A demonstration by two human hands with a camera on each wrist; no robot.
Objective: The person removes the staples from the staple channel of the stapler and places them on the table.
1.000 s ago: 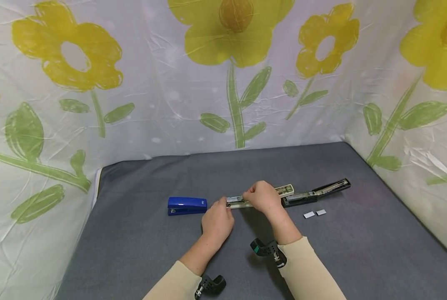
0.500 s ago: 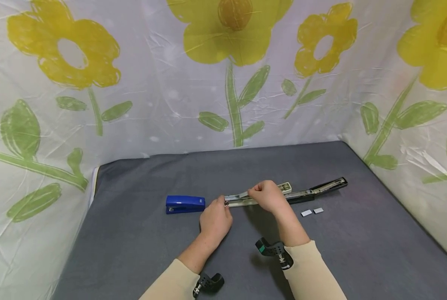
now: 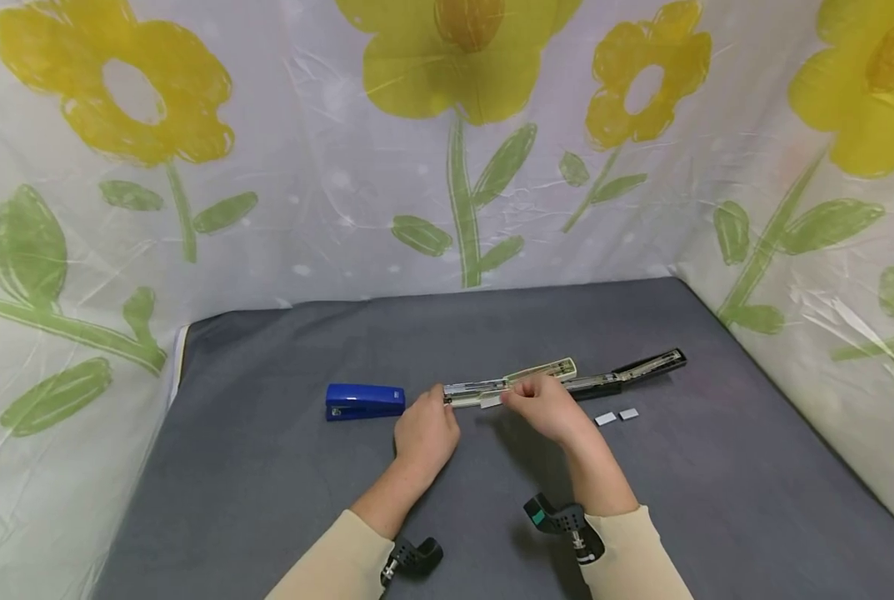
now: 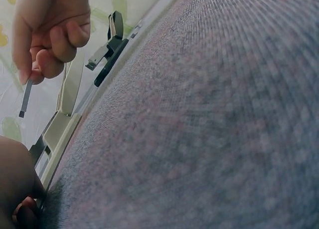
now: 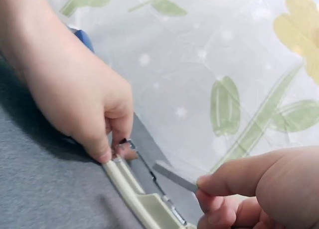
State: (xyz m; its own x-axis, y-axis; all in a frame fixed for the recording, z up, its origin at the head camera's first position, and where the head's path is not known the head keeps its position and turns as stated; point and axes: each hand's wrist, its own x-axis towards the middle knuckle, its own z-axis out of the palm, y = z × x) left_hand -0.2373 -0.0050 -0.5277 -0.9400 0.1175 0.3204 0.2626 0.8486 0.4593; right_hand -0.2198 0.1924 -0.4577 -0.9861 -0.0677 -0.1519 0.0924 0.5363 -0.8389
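A cream stapler (image 3: 547,369) lies opened out flat on the dark cloth, its top swung back to the right. My left hand (image 3: 426,429) pinches its left end between thumb and fingers. Above its middle, my right hand (image 3: 547,406) holds a strip of staples (image 5: 173,176) by one end, between thumb and forefinger. In the left wrist view the strip points down, apart from the stapler's magazine. The right hand's other fingers are curled in.
Left of the left hand stands a closed blue stapler (image 3: 365,401). To the right lies an opened black stapler (image 3: 649,367), with two short staple strips (image 3: 605,418) in front of it. A flower-printed sheet (image 3: 327,208) hangs behind the grey-clothed table (image 3: 267,467).
My right hand has drawn back to the right along the cream stapler, and the staple strip now shows over its near side. The left hand keeps its grip on the stapler's end.
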